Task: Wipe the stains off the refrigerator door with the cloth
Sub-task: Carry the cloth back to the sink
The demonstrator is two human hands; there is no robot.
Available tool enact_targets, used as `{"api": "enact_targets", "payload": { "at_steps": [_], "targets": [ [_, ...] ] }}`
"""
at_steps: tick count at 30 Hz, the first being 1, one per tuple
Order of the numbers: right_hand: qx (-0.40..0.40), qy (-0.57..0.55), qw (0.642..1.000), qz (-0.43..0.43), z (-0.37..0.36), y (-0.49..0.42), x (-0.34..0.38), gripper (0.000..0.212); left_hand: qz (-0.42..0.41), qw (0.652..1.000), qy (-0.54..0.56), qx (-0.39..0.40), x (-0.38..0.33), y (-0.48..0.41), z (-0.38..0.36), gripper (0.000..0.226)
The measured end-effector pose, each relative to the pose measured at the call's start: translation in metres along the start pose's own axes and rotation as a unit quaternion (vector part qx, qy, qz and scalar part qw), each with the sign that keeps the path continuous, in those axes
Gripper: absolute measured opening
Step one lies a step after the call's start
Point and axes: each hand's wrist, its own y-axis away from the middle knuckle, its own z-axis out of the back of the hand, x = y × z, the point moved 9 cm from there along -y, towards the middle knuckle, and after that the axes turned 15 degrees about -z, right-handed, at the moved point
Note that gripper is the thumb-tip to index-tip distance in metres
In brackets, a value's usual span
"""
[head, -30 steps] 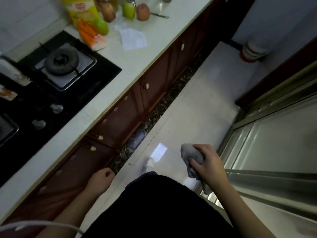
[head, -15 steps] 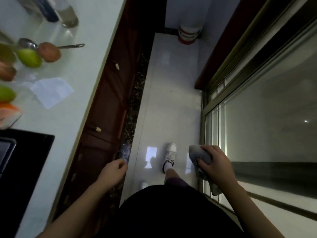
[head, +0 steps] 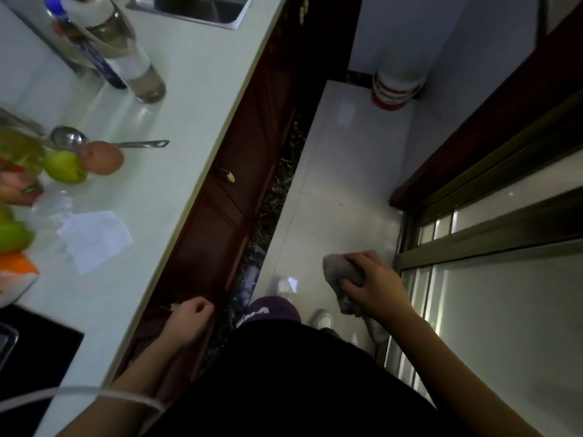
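My right hand (head: 375,287) grips a crumpled grey cloth (head: 339,271) at waist height, over the white floor, just left of a frosted glass sliding door (head: 504,310) with a bronze frame. A tail of the cloth hangs below my wrist. My left hand (head: 189,323) hangs loosely curled and holds nothing, beside the dark red cabinet fronts (head: 227,234). No refrigerator door can be made out in this view.
A pale countertop (head: 176,152) runs along the left with a sink, bottles (head: 126,61), a spoon, fruit (head: 66,167), a paper napkin (head: 94,239) and a black hob. A red and white bucket (head: 396,89) stands in the far corner of the narrow floor (head: 340,184).
The view has swung right and forward along the counter, bringing the sink and bottles into sight. Both hands keep the same pose; the right one still holds the cloth.
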Motion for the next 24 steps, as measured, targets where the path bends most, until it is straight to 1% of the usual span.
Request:
{"api": "enact_targets", "payload": {
  "at_steps": [3, 5, 7, 9, 12, 14, 17, 19, 22, 24],
  "targets": [
    [0.002, 0.012, 1.0, 0.023, 0.022, -0.054, 0.022, 0.048, 0.022, 1.0, 0.002, 0.014, -0.008, -0.048, 0.011, 0.021],
    [0.007, 0.003, 1.0, 0.0, 0.035, -0.089, 0.02, 0.046, 0.033, 0.999, 0.012, 0.021, -0.019, -0.087, 0.017, 0.022],
    [-0.002, -0.009, 0.999, -0.04, 0.055, -0.116, 0.012, 0.046, 0.032, 0.999, 0.013, 0.033, -0.041, -0.127, 0.025, 0.023],
    [-0.029, -0.026, 0.995, -0.087, 0.086, -0.141, 0.003, 0.045, 0.01, 0.998, 0.004, 0.057, -0.079, -0.173, 0.036, 0.023],
    [-0.081, -0.047, 0.987, -0.134, 0.136, -0.175, -0.01, 0.044, -0.062, 0.991, -0.041, 0.11, -0.157, -0.247, 0.055, 0.022],
    [-0.102, -0.052, 0.979, -0.166, 0.163, -0.197, -0.02, 0.045, -0.097, 0.985, -0.058, 0.127, -0.211, -0.289, 0.071, 0.018],
    [-0.123, -0.055, 0.97, -0.201, 0.198, -0.236, -0.032, 0.048, -0.137, 0.982, -0.05, 0.118, -0.288, -0.343, 0.094, 0.017],
    [-0.122, -0.06, 0.969, -0.204, 0.214, -0.27, -0.034, 0.048, -0.151, 0.982, -0.045, 0.106, -0.326, -0.38, 0.106, 0.018],
    [-0.099, -0.063, 0.976, -0.183, 0.233, -0.34, -0.028, 0.048, -0.134, 0.987, -0.028, 0.087, -0.354, -0.428, 0.12, 0.018],
    [-0.075, -0.05, 0.983, -0.157, 0.247, -0.391, -0.013, 0.048, -0.098, 0.993, -0.024, 0.062, -0.356, -0.447, 0.128, 0.017]
  ]
}}
